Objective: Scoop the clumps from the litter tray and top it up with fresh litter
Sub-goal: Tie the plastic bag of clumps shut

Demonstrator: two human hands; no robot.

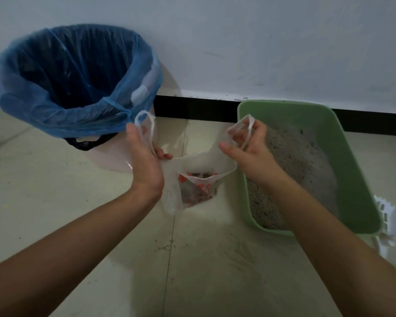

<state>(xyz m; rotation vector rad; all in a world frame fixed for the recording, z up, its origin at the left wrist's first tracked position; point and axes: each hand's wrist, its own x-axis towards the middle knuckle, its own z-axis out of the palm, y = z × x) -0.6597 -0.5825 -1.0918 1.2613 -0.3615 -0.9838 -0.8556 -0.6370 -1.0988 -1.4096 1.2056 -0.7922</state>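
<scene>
Between one blue-lined bin and one green litter tray, left hand and right hand each pinch a handle of one plastic bag; one white scoop lies behind the tray.

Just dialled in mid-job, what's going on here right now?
A person holds a clear plastic bag open by its handles, left hand on one, right hand on the other, with some litter inside. The green litter tray lies to its right, a blue-lined bin to its left, a white scoop beside the tray.
</scene>
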